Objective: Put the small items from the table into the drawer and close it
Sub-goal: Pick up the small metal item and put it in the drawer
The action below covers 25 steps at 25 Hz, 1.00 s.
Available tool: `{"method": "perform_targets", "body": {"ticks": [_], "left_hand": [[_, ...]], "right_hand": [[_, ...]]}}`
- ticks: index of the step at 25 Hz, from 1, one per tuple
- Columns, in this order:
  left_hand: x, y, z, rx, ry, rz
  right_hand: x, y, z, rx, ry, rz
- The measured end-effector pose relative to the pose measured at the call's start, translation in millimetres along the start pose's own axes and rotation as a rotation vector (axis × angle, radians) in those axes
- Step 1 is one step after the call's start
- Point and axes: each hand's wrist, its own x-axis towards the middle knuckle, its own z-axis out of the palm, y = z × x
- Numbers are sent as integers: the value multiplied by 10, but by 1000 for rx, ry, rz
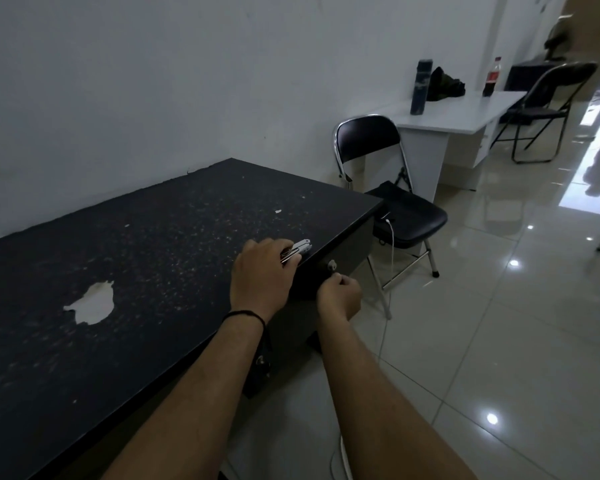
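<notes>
A small silver metal item (301, 247), like a folding tool, lies at the front right edge of the black table (146, 258). My left hand (262, 277) rests over it, fingers curled on its near part. Just below the edge is the dark drawer front (343, 252) with a silver lock (332, 264). My right hand (339, 294) is closed in a fist against the drawer front under the lock; what it grips is hidden. The drawer looks shut.
A worn white patch (92, 304) marks the tabletop. A black folding chair (395, 199) stands right of the table with a white cable (391, 244) hanging by it. Farther back are a white desk (465, 112) with bottles and another chair (548, 109). Glossy tiled floor to the right.
</notes>
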Motion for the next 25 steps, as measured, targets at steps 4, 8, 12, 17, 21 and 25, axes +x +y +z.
{"method": "perform_targets", "body": {"ticks": [4,8,12,17,21,25], "left_hand": [[-43,35,-17,8,-16,124],[-53,35,-17,4,-65,193],[-45,14,-28,-24,-70,194],[-71,62,1,348,-105,503],[-19,63,-13,419,-186,493],[-21,131,76,560,-203,525]], "right_hand": [[3,144,-225,78,102,44],[79,250,-310,63,114,45],[86,195,-379,95,69,111],[80,156,-406,105,38,157],[33,123,-433,115,34,154],[18,97,-434,109,35,141]]}}
